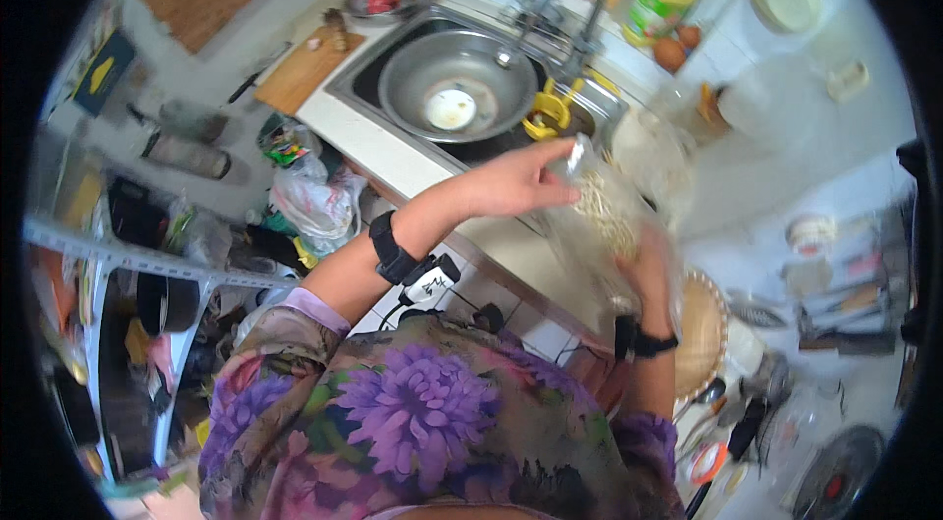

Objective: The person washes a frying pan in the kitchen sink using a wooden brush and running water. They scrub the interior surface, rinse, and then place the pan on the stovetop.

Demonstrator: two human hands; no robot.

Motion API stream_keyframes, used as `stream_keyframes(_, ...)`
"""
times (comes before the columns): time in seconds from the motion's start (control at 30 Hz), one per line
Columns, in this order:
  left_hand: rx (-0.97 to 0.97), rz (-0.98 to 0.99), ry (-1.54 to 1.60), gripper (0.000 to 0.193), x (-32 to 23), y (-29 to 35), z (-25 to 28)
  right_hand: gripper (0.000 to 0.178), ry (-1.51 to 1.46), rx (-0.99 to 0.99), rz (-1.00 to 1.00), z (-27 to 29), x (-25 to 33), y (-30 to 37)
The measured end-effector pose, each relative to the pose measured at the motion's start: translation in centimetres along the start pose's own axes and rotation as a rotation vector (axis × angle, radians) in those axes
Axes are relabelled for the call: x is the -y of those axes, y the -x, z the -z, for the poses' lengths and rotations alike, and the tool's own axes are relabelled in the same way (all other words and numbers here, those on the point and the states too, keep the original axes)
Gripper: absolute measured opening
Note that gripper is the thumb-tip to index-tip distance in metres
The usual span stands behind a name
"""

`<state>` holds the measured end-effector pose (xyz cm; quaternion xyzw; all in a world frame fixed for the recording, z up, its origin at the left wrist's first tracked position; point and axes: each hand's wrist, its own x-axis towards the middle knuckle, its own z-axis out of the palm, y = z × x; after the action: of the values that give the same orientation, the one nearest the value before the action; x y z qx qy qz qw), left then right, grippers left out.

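Observation:
My left hand (526,181) pinches the rim of a clear plastic bag (570,225) between thumb and fingers, over the counter just right of the sink. Inside the bag lie pale, thin strands that look like bean sprouts (601,208). On the bag's near right side, my right hand (648,270) shows blurred through the plastic, its fingertips lost against the strands. Whether that hand is inside the bag or behind it, I cannot tell.
Left of the bag, a large metal basin (408,93) sits in the sink, with a yellow strainer (548,117) beside it. A wooden cutting board (305,73) lies farther left. A round woven tray (702,333) stands by my right wrist. The faucet (589,19) rises behind the sink.

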<state>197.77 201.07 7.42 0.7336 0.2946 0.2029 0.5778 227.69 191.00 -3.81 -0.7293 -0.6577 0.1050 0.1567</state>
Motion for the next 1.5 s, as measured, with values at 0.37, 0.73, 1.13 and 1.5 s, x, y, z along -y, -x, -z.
stream_keyframes(0.37,-0.231,-0.008,-0.550,0.061,-5.8,19.1,10.9,0.058,0.175,-0.120,0.326,-1.6,9.0,-1.5)
stream_keyframes(0.73,-1.411,-0.181,-1.417,0.039,-24.9,52.1,23.9,0.039,0.134,-0.339,0.484,3.4,21.1,4.7)
stream_keyframes(1.13,-1.855,0.647,-1.896,0.049,-42.8,68.3,35.3,0.052,-0.120,0.130,0.280,-1.4,35.4,7.9)
stream_keyframes(1.5,-1.925,0.564,-1.922,0.044,-45.6,71.6,39.4,0.055,-0.107,0.097,0.287,-6.0,32.2,5.7)
